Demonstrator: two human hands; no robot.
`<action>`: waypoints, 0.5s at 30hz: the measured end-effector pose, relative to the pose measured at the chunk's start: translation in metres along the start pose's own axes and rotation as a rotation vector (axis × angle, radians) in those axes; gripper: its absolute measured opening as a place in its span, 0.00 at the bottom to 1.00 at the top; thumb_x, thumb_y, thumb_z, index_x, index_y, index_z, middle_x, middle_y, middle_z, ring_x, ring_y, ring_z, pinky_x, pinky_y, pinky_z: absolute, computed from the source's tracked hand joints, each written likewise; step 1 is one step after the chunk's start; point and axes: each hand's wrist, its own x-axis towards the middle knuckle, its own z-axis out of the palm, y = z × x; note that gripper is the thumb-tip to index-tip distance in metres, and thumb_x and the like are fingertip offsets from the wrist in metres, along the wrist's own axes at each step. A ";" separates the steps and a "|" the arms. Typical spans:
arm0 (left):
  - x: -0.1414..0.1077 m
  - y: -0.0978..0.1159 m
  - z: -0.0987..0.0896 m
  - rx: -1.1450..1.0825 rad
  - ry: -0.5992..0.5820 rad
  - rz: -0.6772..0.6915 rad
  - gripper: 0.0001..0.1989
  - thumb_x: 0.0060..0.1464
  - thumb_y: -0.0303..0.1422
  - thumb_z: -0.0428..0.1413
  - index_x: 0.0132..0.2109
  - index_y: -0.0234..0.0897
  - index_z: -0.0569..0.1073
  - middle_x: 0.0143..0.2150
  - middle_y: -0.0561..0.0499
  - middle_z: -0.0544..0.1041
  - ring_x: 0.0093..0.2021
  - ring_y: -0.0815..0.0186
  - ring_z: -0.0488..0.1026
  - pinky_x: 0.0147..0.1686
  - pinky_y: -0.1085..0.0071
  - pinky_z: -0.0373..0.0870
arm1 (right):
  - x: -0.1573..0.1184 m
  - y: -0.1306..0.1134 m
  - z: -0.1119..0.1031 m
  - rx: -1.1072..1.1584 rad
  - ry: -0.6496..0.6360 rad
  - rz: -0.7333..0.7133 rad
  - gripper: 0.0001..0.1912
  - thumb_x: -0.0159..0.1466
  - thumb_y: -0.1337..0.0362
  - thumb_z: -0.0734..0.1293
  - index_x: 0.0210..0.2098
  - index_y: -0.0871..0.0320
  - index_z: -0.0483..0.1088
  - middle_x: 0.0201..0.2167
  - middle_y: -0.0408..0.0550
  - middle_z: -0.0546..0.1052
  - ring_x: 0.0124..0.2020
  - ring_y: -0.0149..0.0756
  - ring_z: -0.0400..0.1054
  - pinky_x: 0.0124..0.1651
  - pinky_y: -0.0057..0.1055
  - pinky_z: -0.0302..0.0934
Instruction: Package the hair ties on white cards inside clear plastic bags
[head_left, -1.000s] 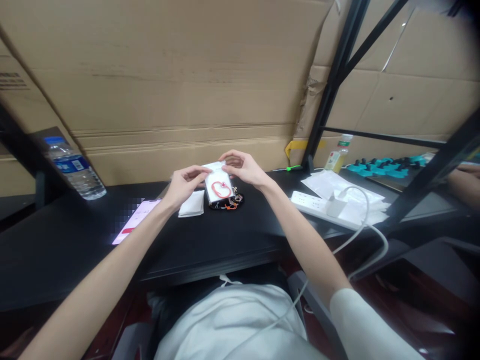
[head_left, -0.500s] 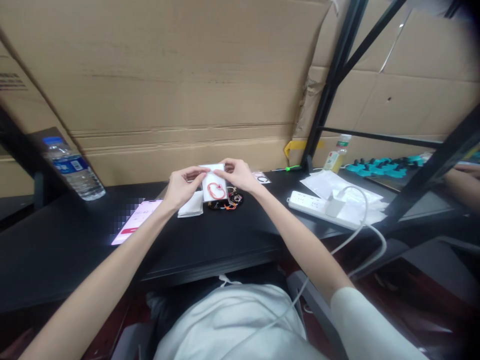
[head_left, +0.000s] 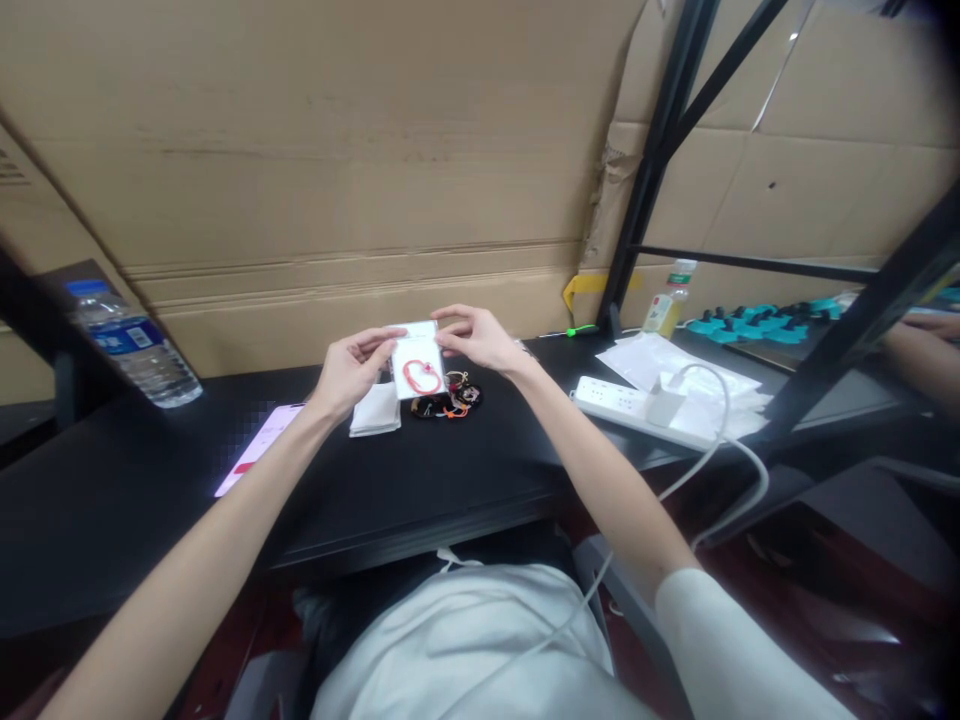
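A white card point(head_left: 417, 345) with a red bracelet point(head_left: 422, 377) on its front is held up above the black table. My left hand point(head_left: 354, 370) pinches its left edge between thumb and fingers. At the upper right edge, my right hand point(head_left: 474, 338) grips the card with thumb and fingertips. Just below the card, a stack of white cards or packets point(head_left: 375, 410) lies on the table. Beside the stack is a small pile of dark and colourful bracelets point(head_left: 461, 397), partly behind the card.
A lit phone point(head_left: 262, 440) and a water bottle point(head_left: 135, 345) are on the left. On the right are a white power strip point(head_left: 611, 398) with a cable, white bags point(head_left: 652, 360), a drink bottle point(head_left: 667, 300) and teal items point(head_left: 757, 325). Another person's hand point(head_left: 930, 340) shows far right.
The card has moved slightly left, and its face shows more fully. My right hand has shifted to the card's right edge, its fingers less over the front. The camera view has shifted a little.
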 end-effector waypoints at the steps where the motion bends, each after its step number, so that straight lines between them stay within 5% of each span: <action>1: 0.000 -0.001 0.000 -0.002 -0.004 -0.001 0.27 0.52 0.49 0.72 0.52 0.35 0.85 0.53 0.37 0.85 0.48 0.52 0.84 0.49 0.55 0.83 | -0.001 0.001 0.001 -0.023 0.011 -0.009 0.20 0.65 0.65 0.74 0.55 0.58 0.73 0.39 0.50 0.85 0.41 0.40 0.82 0.48 0.39 0.80; 6: 0.004 -0.008 -0.003 -0.020 0.017 0.015 0.26 0.52 0.49 0.71 0.52 0.35 0.85 0.55 0.37 0.85 0.49 0.53 0.83 0.51 0.54 0.82 | -0.011 -0.005 0.009 -0.158 0.055 -0.099 0.17 0.68 0.61 0.71 0.54 0.53 0.67 0.38 0.45 0.84 0.40 0.38 0.81 0.45 0.35 0.77; 10: 0.008 -0.013 -0.006 -0.016 0.062 0.018 0.25 0.52 0.47 0.71 0.50 0.35 0.85 0.56 0.37 0.84 0.52 0.52 0.82 0.52 0.56 0.82 | -0.016 -0.011 0.014 -0.219 -0.063 -0.174 0.13 0.68 0.59 0.72 0.50 0.54 0.72 0.46 0.48 0.83 0.47 0.38 0.80 0.50 0.34 0.75; 15: 0.008 -0.017 -0.006 -0.012 -0.002 -0.041 0.25 0.56 0.47 0.68 0.54 0.35 0.83 0.60 0.37 0.82 0.52 0.53 0.82 0.50 0.57 0.82 | -0.014 -0.002 0.012 -0.255 -0.157 -0.053 0.18 0.67 0.58 0.74 0.54 0.56 0.77 0.52 0.53 0.82 0.45 0.38 0.79 0.41 0.30 0.76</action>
